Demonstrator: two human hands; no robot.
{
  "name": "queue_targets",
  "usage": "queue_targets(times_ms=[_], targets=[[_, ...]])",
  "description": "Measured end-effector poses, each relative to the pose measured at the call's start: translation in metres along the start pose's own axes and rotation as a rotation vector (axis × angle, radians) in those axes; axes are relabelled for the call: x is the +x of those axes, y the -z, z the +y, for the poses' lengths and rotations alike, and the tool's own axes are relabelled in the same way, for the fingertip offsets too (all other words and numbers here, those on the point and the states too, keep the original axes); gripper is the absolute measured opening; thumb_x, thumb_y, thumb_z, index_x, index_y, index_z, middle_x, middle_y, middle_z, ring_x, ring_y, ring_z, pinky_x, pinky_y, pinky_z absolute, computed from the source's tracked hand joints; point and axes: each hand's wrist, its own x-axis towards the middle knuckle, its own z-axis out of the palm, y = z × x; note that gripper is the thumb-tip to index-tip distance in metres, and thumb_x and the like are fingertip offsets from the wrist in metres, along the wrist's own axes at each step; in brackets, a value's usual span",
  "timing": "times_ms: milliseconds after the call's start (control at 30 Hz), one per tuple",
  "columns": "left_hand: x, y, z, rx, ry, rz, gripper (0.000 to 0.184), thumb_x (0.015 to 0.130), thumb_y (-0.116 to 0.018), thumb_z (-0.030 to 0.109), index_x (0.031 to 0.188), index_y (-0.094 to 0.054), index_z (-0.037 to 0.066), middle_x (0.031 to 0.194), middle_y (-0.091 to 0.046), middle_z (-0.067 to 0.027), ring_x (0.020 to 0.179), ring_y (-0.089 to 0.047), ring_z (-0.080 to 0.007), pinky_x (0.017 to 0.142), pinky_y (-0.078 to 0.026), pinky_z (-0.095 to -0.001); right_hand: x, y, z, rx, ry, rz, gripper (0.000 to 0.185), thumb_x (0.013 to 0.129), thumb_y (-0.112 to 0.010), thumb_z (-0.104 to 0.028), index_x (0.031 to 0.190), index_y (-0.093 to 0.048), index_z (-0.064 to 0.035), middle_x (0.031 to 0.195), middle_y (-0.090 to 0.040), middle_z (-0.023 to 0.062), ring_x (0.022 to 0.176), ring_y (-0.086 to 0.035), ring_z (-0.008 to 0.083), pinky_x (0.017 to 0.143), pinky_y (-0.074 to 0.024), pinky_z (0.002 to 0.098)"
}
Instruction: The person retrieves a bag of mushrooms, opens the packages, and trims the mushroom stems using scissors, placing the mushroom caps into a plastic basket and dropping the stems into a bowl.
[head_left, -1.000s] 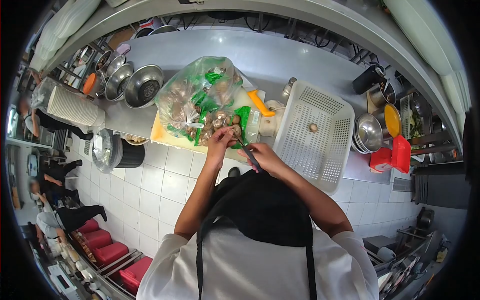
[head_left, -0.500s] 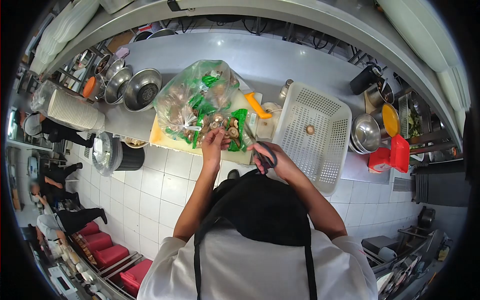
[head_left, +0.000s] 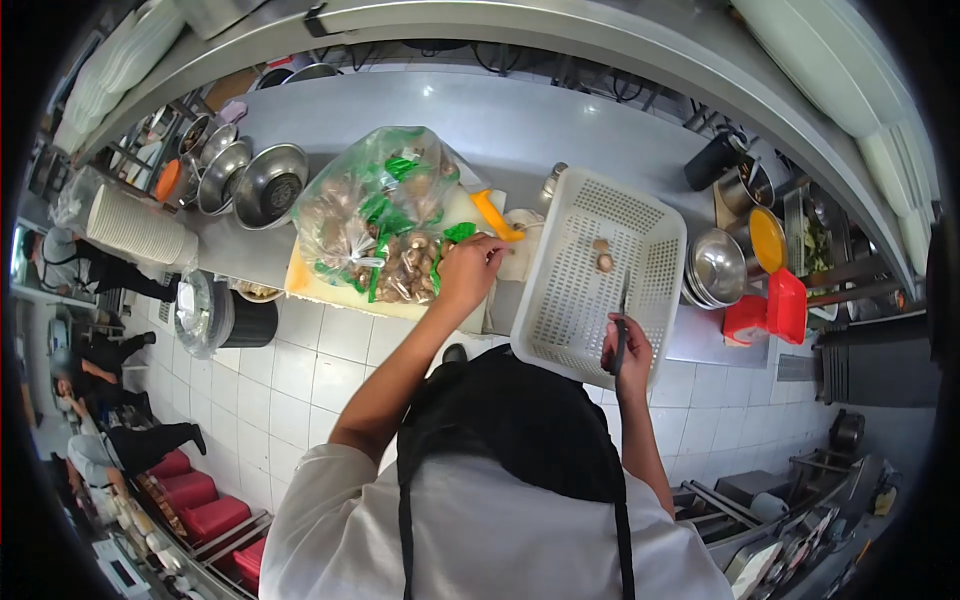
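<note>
My left hand (head_left: 474, 268) is closed, its fingers bent together at the right edge of an open pack of brown mushrooms (head_left: 408, 268); anything in its grip is too small to name. Behind the pack lies a large clear plastic bag (head_left: 345, 200) with mushrooms and green-printed packs inside. Black-handled scissors (head_left: 619, 345) are gripped in my right hand (head_left: 633, 362) over the near right part of a white perforated basket (head_left: 560, 335), blades pointing away from me. Inside the basket, two mushrooms (head_left: 604, 262) sit close together.
A yellow-orange handle (head_left: 495, 215) and a cloth (head_left: 524, 245) lie between bag and basket. Metal bowls (head_left: 270, 187) stand at left, more bowls (head_left: 717, 264) and a red container (head_left: 787, 305) at right. A shelf edge (head_left: 500, 20) crosses above. Other people (head_left: 105, 262) are at far left.
My right hand has moved right with the scissors, from beside the mushroom pack to over the basket. My left hand has shifted right. A second mushroom now lies in the basket.
</note>
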Motion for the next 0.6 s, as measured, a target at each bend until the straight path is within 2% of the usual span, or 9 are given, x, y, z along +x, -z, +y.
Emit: queue_targets(times_ms=[33,133,233,333,367,467,500,600], targets=[[0.002,-0.001,0.005,0.011,-0.107,-0.018,0.019,0.083,-0.067,0.01,0.101,-0.072,0.004,0.106,-0.07,-0.016,0.09,-0.07,-0.0328,0.078,-0.058,-0.0422,-0.003,0.002,0.006,-0.013,-0.009,-0.004,0.029,0.097,-0.072,-0.023,0.119,-0.065,-0.0052,0.064,-0.052,-0.0034,0.052,-0.049,0.0058,0.047,-0.0391,0.0237],[0.014,-0.045,-0.014,0.345,-0.356,0.001,0.012,0.081,-0.065,0.007,0.09,-0.071,0.003,0.099,-0.07,-0.0161,0.088,-0.071,-0.0301,0.073,-0.059,-0.0414,-0.013,-0.001,0.017,-0.06,-0.047,-0.028,0.034,0.094,-0.076,-0.021,0.121,-0.066,-0.0049,0.067,-0.055,-0.0033,0.057,-0.053,0.0064,0.052,-0.0414,0.0233],[0.022,-0.069,-0.013,0.487,-0.336,-0.116,0.013,0.08,-0.062,0.005,0.089,-0.069,0.0,0.097,-0.068,-0.0171,0.086,-0.071,-0.0321,0.075,-0.06,-0.0398,-0.017,-0.009,0.021,-0.217,0.073,-0.054,0.039,0.09,-0.08,-0.018,0.122,-0.065,-0.002,0.073,-0.065,0.0023,0.063,-0.06,0.0091,0.058,-0.0462,0.0252],[0.021,-0.081,-0.018,0.511,-0.329,-0.158,0.01,0.08,-0.061,0.005,0.087,-0.066,0.001,0.095,-0.065,-0.0175,0.088,-0.07,-0.0331,0.073,-0.06,-0.0403,-0.017,-0.012,0.03,-0.408,0.239,-0.026,0.042,0.087,-0.082,-0.015,0.122,-0.064,0.0014,0.081,-0.072,0.0092,0.07,-0.065,0.0115,0.064,-0.0502,0.0274],[0.02,-0.083,-0.021,0.504,-0.334,-0.14,0.01,0.08,-0.061,0.005,0.088,-0.066,0.001,0.095,-0.065,-0.0176,0.089,-0.07,-0.033,0.073,-0.06,-0.0406,-0.018,-0.012,0.026,-0.443,0.226,-0.032,0.041,0.087,-0.081,-0.014,0.121,-0.064,0.0026,0.083,-0.073,0.0134,0.072,-0.066,0.0124,0.067,-0.0522,0.0297],[0.014,-0.083,-0.032,0.489,-0.328,-0.082,0.009,0.081,-0.06,0.005,0.088,-0.065,0.001,0.096,-0.065,-0.0179,0.089,-0.069,-0.0327,0.072,-0.06,-0.041,-0.018,-0.01,0.028,-0.414,0.269,-0.012,0.04,0.088,-0.08,-0.013,0.121,-0.064,0.0029,0.079,-0.071,0.0096,0.07,-0.064,0.0113,0.065,-0.0513,0.0286],[0.013,-0.085,-0.033,0.484,-0.322,-0.057,0.009,0.081,-0.061,0.005,0.088,-0.065,0.001,0.096,-0.065,-0.0179,0.089,-0.069,-0.0326,0.072,-0.06,-0.041,-0.019,-0.01,0.027,-0.366,0.255,-0.006,0.04,0.088,-0.081,-0.013,0.121,-0.064,0.0033,0.073,-0.065,0.0046,0.066,-0.058,0.0088,0.062,-0.0482,0.0264],[0.011,-0.077,-0.025,0.461,-0.257,0.004,0.009,0.081,-0.061,0.005,0.088,-0.064,0.002,0.097,-0.066,-0.0168,0.087,-0.07,-0.0321,0.074,-0.059,-0.0412,-0.024,-0.011,0.008,-0.416,0.155,-0.032,0.04,0.088,-0.081,-0.013,0.121,-0.064,0.0034,0.07,-0.059,0.0006,0.064,-0.051,0.0069,0.059,-0.0444,0.0247]])
